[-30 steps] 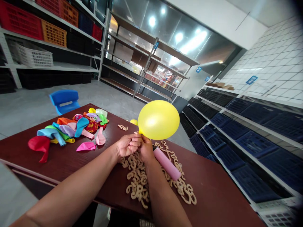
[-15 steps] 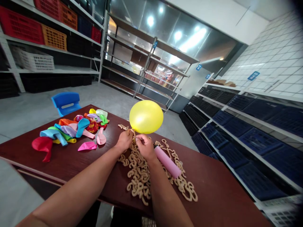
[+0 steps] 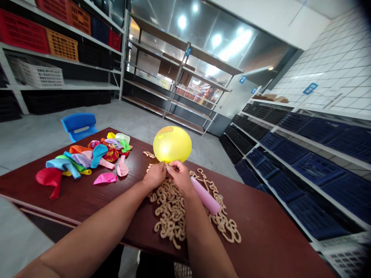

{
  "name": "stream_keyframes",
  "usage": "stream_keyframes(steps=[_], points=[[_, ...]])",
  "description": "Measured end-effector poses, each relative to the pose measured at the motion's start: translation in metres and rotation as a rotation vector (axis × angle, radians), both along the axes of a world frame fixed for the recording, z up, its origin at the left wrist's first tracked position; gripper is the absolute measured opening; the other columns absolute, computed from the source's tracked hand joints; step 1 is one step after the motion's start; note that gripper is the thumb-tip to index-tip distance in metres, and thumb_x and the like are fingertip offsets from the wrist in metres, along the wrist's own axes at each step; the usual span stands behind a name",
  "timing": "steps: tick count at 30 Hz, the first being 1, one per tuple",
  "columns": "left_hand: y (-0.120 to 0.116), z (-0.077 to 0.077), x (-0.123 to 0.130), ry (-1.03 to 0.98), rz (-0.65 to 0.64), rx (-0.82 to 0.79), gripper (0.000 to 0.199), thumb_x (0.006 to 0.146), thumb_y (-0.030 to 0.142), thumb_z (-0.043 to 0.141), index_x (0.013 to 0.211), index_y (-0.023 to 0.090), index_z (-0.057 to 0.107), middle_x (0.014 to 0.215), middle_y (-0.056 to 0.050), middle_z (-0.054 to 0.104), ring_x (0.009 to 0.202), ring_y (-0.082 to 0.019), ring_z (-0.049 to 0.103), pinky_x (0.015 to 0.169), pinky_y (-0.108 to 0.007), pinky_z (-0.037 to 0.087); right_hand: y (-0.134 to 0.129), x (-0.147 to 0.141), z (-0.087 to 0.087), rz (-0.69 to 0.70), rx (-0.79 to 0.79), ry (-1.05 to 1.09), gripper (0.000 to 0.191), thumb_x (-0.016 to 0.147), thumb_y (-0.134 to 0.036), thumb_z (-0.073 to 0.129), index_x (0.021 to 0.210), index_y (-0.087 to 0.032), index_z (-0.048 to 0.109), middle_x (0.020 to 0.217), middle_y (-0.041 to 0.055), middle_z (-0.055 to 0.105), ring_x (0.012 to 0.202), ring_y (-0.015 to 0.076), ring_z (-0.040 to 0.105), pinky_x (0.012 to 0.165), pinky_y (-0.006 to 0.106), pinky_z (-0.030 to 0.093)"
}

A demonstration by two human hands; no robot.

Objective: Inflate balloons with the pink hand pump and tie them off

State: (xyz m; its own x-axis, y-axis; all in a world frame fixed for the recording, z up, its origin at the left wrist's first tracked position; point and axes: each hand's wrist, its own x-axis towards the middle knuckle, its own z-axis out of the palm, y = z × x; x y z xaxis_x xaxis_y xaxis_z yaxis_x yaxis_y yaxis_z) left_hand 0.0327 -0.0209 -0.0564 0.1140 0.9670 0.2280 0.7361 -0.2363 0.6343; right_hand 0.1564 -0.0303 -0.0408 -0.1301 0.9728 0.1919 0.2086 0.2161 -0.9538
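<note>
An inflated yellow balloon [image 3: 172, 144] stands just beyond my hands, its neck down at my fingertips. My left hand [image 3: 155, 175] is closed, pinching at the balloon's neck. Close beside it, my right hand [image 3: 180, 175] has thumb and fingers pressed together at the same spot; the neck itself is mostly hidden by the fingers. Beneath my hands spreads a pile of tan, curly rope-like pieces [image 3: 169, 212]. To the right of my right wrist lies a pink cylinder [image 3: 206, 196], partly on the curly pieces.
Several uninflated balloons in many colours, among them a red balloon [image 3: 49, 178] and a pink balloon [image 3: 104, 178], lie on the left of the dark red table [image 3: 261, 224]. A blue chair [image 3: 79, 125] stands behind it. Shelves with crates [image 3: 307, 166] line both sides.
The yellow balloon has moved slightly left and down and turned, showing an orange-brown patch on top. My hands have come closer together at its neck.
</note>
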Motion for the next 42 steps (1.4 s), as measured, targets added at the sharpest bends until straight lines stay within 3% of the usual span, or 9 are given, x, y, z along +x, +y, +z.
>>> stream_keyframes(steps=[4,9,17,20,23,27,31,34,42], points=[[-0.005,0.002,0.001,0.074,0.033,-0.024,0.027,0.086,0.026,0.030,0.081,0.015,0.055,0.076,-0.010,0.061,0.070,-0.018,0.057,0.063,-0.027,0.037,-0.001,0.003,0.001,0.039,-0.155,0.043,0.023,0.067,-0.040,0.062,0.072,-0.021,0.052,0.061,-0.0039,0.055,0.049,0.0114,0.053,0.037,0.022,0.040],[-0.005,0.002,0.003,0.074,0.020,-0.004,0.031,0.087,0.025,0.027,0.081,0.014,0.055,0.078,-0.011,0.062,0.073,-0.019,0.058,0.065,-0.028,0.038,-0.001,0.002,0.002,0.028,-0.127,-0.063,0.020,0.075,-0.042,0.052,0.073,-0.021,0.050,0.047,-0.0056,0.050,0.041,0.0115,0.048,0.039,0.023,0.038],[0.001,-0.003,0.007,-0.178,-0.051,-0.006,0.036,0.089,0.035,0.026,0.078,0.017,0.055,0.078,-0.007,0.062,0.073,-0.016,0.057,0.068,-0.026,0.038,0.003,-0.005,-0.012,-0.404,0.520,-0.534,0.008,0.078,-0.027,0.043,0.074,-0.021,0.045,0.074,0.0030,0.053,0.070,0.0157,0.050,0.066,0.029,0.041],[0.002,-0.004,0.006,-0.261,-0.097,-0.014,0.033,0.089,0.033,0.029,0.079,0.016,0.055,0.079,-0.007,0.062,0.074,-0.015,0.056,0.068,-0.024,0.038,0.003,-0.005,-0.013,-0.407,0.601,-0.572,0.007,0.080,-0.024,0.041,0.076,-0.020,0.045,0.075,0.0031,0.051,0.071,0.0152,0.048,0.067,0.028,0.040],[0.004,-0.002,0.004,-0.231,-0.039,-0.060,0.030,0.088,0.030,0.030,0.077,0.015,0.055,0.078,-0.007,0.062,0.072,-0.015,0.056,0.067,-0.025,0.037,0.000,-0.004,-0.006,-0.288,0.619,-0.532,0.010,0.082,-0.025,0.041,0.078,-0.020,0.048,0.077,0.0035,0.052,0.072,0.0142,0.049,0.069,0.027,0.041],[0.005,0.001,0.002,-0.178,0.042,-0.084,0.030,0.088,0.026,0.029,0.074,0.015,0.054,0.074,-0.007,0.060,0.069,-0.014,0.054,0.064,-0.025,0.035,-0.003,-0.002,0.002,-0.155,0.533,-0.446,0.019,0.084,-0.030,0.041,0.073,-0.021,0.053,0.077,0.0031,0.056,0.074,0.0143,0.052,0.071,0.027,0.042],[0.003,0.003,0.002,-0.164,0.031,-0.083,0.030,0.087,0.024,0.029,0.072,0.015,0.053,0.069,-0.005,0.059,0.064,-0.013,0.052,0.061,-0.025,0.034,0.000,-0.001,-0.003,-0.187,0.249,-0.178,0.017,0.077,-0.036,0.050,0.085,-0.022,0.055,0.083,0.0009,0.062,0.054,0.0108,0.053,0.052,0.024,0.044],[0.001,0.004,0.003,-0.174,0.029,-0.087,0.028,0.087,0.023,0.030,0.073,0.016,0.054,0.068,-0.005,0.058,0.063,-0.013,0.051,0.060,-0.025,0.034,0.003,-0.002,-0.008,-0.166,0.123,-0.041,0.023,0.072,-0.038,0.056,0.088,-0.022,0.056,0.086,0.0006,0.064,0.046,0.0092,0.052,0.044,0.023,0.043],[0.000,0.002,0.002,-0.213,0.023,-0.082,0.029,0.086,0.024,0.031,0.071,0.015,0.054,0.069,-0.005,0.058,0.064,-0.013,0.051,0.062,-0.025,0.035,0.004,-0.002,-0.008,-0.122,0.105,-0.032,0.022,0.072,-0.035,0.056,0.087,-0.023,0.066,0.091,0.0020,0.064,0.053,0.0109,0.055,0.046,0.025,0.044]])
